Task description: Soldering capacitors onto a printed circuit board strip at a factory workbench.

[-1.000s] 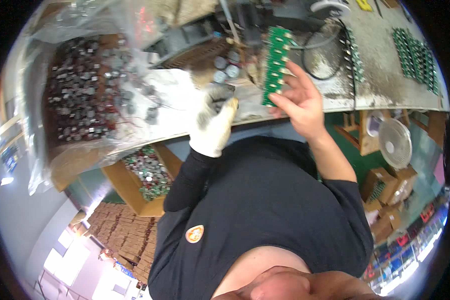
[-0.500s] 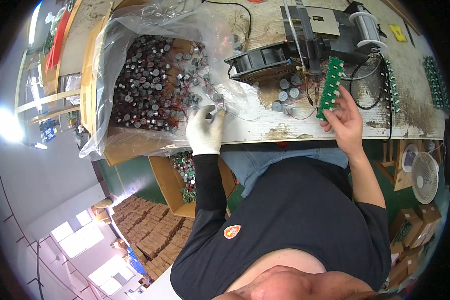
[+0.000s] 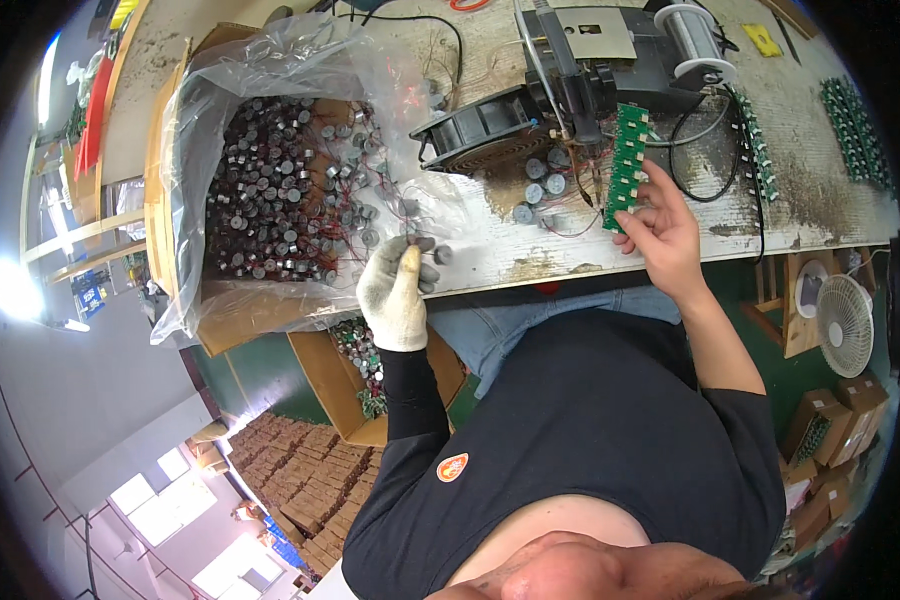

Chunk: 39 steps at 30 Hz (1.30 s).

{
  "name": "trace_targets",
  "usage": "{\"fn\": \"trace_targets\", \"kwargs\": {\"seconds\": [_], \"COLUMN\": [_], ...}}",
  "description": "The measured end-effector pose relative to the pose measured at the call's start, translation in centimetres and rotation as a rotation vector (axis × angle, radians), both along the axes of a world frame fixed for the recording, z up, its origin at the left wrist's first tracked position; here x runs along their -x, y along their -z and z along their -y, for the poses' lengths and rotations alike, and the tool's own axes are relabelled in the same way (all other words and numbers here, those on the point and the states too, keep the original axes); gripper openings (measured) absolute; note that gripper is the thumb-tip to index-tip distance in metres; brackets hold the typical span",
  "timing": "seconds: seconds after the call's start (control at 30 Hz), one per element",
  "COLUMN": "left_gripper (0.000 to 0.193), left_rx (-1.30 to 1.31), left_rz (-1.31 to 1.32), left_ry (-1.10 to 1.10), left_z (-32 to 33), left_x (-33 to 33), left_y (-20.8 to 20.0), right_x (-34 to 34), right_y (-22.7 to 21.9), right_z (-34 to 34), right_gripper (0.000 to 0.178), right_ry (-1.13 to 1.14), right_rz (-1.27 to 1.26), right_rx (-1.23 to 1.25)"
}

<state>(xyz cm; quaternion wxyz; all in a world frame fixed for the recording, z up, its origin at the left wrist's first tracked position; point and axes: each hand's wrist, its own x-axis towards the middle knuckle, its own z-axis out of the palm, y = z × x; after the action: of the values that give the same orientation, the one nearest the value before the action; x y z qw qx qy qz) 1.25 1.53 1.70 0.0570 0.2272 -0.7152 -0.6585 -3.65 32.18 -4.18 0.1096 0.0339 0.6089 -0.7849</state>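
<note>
My left hand (image 3: 398,292), in a pale work glove with grey fingers, is pinched closed at the front edge of the table. A small round metal motor (image 3: 442,255) with a thin wire shows at its fingertips. Beside it lies a heap of similar small motors (image 3: 270,190) with red wires, in a box lined with clear plastic. My bare right hand (image 3: 660,235) grips a long green circuit board (image 3: 626,165) by its lower end, thumb on its face. The board is tilted nearly upright, with a row of small pale parts along it, in front of the soldering rig (image 3: 575,95).
A black fan (image 3: 480,130) stands left of the rig, with several loose motors (image 3: 535,188) nearby. A solder wire spool (image 3: 692,40) is at the back. More green boards (image 3: 855,135) lie at the right. Below the table, a cardboard box (image 3: 320,385) holds parts.
My left hand has closed its fingers and a motor now shows at their tips. The right hand keeps hold of the circuit board. The whole view has shifted slightly.
</note>
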Motion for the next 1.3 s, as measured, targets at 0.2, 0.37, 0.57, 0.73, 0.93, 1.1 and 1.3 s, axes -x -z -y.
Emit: {"fn": "trace_targets", "kwargs": {"seconds": [0.2,0.37,0.57,0.73,0.93,1.1,1.3], "left_gripper": [0.028,0.022,0.018,0.012,0.012,0.013,0.012], "left_rx": [-0.105,-0.081,-0.130,-0.072,0.017,0.103,0.135], "left_rz": [-0.080,-0.063,-0.023,0.054,-0.001,0.051,0.090], "left_ry": [-0.015,-0.029,0.039,0.175,0.280,0.408,0.437], "left_z": [-2.6,-3.7,-6.2,-8.1,-10.0,-11.1,-11.1], "left_x": [1.2,2.1,1.8,2.3,2.5,2.2,2.6], "left_y": [0.7,1.3,2.1,2.6,3.3,3.3,3.0], "right_x": [0.1,-0.1,0.0,0.1,0.1,0.2,0.4], "right_y": [-0.1,0.1,0.2,0.0,-0.6,-1.1,-0.8], "right_z": [-0.2,-0.2,-0.2,-0.2,-0.2,-0.1,-0.4], "right_gripper": [0.065,0.065,0.066,0.066,0.070,0.069,0.065], "right_ry": [-0.008,-0.008,-0.012,-0.033,-0.075,-0.060,-0.049], "right_rz": [0.000,-0.009,-0.016,-0.003,0.029,0.038,0.070], "right_rx": [0.002,0.007,0.016,0.029,0.090,0.082,0.117]}}
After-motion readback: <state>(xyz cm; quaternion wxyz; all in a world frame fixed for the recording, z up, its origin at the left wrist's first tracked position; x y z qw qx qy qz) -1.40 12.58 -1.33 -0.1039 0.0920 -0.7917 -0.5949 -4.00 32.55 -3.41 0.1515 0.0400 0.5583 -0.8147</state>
